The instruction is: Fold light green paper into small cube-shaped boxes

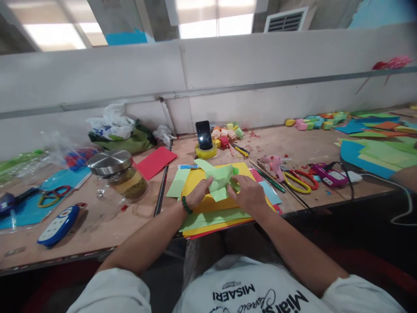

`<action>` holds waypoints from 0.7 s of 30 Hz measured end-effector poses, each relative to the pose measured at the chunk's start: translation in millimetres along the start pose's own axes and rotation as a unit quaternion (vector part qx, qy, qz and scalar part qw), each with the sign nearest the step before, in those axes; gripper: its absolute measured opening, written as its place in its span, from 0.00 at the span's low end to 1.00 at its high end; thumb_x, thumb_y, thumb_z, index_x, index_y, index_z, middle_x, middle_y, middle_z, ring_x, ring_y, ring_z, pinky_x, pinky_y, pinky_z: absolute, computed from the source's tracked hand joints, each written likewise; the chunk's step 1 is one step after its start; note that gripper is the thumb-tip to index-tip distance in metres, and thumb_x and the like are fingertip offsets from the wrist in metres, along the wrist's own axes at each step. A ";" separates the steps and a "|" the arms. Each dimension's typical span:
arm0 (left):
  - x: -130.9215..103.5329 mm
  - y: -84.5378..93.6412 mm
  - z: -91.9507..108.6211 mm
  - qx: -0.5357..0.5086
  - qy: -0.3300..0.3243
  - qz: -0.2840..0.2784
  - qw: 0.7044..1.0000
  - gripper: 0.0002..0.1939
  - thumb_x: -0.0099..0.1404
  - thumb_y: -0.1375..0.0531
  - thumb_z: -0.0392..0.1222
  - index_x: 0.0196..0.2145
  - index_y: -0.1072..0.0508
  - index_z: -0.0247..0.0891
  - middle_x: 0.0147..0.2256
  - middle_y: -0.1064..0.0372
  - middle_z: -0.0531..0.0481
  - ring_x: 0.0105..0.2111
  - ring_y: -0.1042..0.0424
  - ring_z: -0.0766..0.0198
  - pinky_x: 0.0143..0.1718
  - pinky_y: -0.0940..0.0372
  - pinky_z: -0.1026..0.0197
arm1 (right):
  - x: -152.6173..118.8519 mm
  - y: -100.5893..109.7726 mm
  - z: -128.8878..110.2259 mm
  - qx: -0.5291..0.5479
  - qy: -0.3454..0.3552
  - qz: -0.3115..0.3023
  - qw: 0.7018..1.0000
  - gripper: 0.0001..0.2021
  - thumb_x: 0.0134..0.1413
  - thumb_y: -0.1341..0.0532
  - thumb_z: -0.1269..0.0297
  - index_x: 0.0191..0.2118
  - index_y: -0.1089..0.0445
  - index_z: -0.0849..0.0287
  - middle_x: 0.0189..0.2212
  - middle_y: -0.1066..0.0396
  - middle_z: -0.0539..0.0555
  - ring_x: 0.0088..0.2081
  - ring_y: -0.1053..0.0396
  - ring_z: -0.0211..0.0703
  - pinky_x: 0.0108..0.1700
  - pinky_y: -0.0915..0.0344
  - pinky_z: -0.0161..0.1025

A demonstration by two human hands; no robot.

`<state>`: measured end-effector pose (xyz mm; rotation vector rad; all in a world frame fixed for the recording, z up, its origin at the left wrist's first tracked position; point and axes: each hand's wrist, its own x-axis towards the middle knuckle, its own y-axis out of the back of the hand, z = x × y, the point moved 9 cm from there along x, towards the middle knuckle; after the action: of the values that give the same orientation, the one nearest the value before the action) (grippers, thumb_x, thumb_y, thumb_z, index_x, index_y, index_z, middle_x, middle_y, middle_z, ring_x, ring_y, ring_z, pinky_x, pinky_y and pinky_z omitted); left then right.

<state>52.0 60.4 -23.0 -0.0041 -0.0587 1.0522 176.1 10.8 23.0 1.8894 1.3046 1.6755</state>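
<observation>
Between my two hands is a folded piece of light green paper (221,178), creased into several flaps. My left hand (199,193), with a dark green bead bracelet at the wrist, grips its left side between thumb and fingers. On the other side my right hand (248,193) pinches the right edge, its fingertips partly hidden behind the folds. Beneath both hands lies a stack of yellow paper (192,184), with light green strips (215,218) across its near end and red sheets showing under it.
A phone (203,134) leans on a yellow tape roll (206,151), near small folded paper cubes (224,134). Scissors (298,182) and a pink glue gun (275,167) lie at right. A lidded glass jar (130,184) stands at left. At far right, a person's arm (405,178) enters.
</observation>
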 end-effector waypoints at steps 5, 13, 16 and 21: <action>-1.3 2.5 1.3 0.047 -0.009 -0.007 0.999 0.25 0.56 0.40 0.63 0.19 0.29 0.36 0.19 0.34 0.49 0.27 0.33 0.61 0.34 0.35 0.59 | 1.0 3.8 13.6 0.144 -0.062 -0.017 0.988 0.05 0.51 0.46 0.66 0.27 0.35 0.57 0.41 0.26 0.61 0.44 0.28 0.51 0.42 0.33 0.43; 4.7 12.1 -7.0 0.034 0.011 -0.006 0.999 0.26 0.52 0.38 0.64 0.24 0.27 0.33 0.22 0.30 0.50 0.25 0.32 0.64 0.30 0.36 0.63 | -9.6 -9.3 65.7 0.479 -0.205 -0.169 0.837 0.11 0.43 0.39 0.55 0.24 0.32 0.58 0.30 0.29 0.52 0.35 0.31 0.42 0.40 0.36 0.39; 3.7 10.3 -3.3 0.043 0.021 -0.020 0.999 0.25 0.51 0.36 0.62 0.20 0.30 0.34 0.19 0.34 0.52 0.21 0.36 0.68 0.24 0.40 0.66 | -14.8 -9.9 72.3 0.465 -0.202 -0.250 0.825 0.12 0.43 0.37 0.54 0.24 0.31 0.59 0.22 0.33 0.48 0.28 0.35 0.38 0.35 0.37 0.38; 1.8 1.6 2.4 0.075 0.029 -0.054 0.995 0.25 0.48 0.34 0.62 0.19 0.29 0.33 0.18 0.35 0.54 0.18 0.40 0.72 0.21 0.44 0.67 | 18.0 1.3 59.4 0.448 -0.159 -0.233 0.848 0.23 0.43 0.34 0.51 0.44 0.30 0.58 0.42 0.27 0.57 0.44 0.29 0.47 0.45 0.33 0.43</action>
<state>51.3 62.7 -20.6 0.1037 0.0734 0.9454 228.6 43.7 19.0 1.8746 2.3762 0.4648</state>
